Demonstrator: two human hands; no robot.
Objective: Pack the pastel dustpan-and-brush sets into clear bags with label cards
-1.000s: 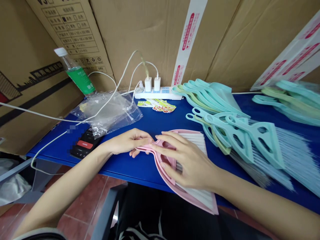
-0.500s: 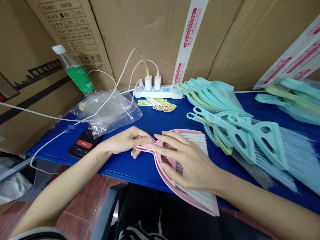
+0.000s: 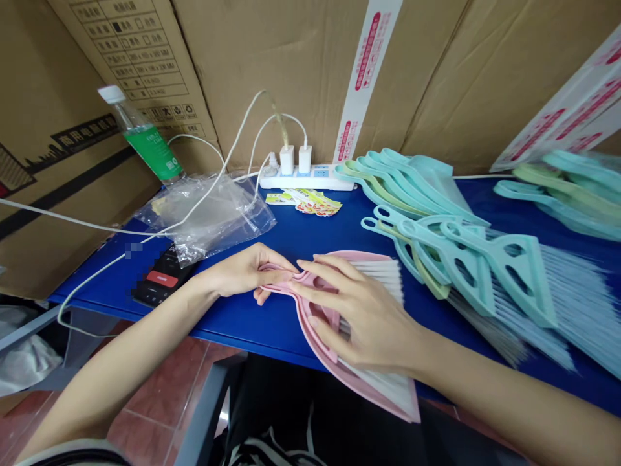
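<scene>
A pink dustpan [image 3: 315, 336] lies at the table's front edge with a pink brush with white bristles [image 3: 378, 275] nested in it. My left hand [image 3: 245, 270] pinches the two stacked handles between thumb and fingers. Spread over the brush head, my right hand [image 3: 361, 310] rests with its fingers apart, fingertips towards the handle. The brush's bristles and the pan's wide edge point right, partly beyond the table edge. My right palm hides part of the brush.
Turquoise and green brushes [image 3: 466, 259] and stacked dustpans [image 3: 412, 181] lie at the right. Behind are a power strip [image 3: 308, 178] and packets [image 3: 310, 202]. A plastic bag [image 3: 208, 213], bottle [image 3: 150, 149], phone [image 3: 162, 278] and cables are at the left.
The pink dustpan's right end has tilted slightly down and left. Both hands keep nearly the same places on the set.
</scene>
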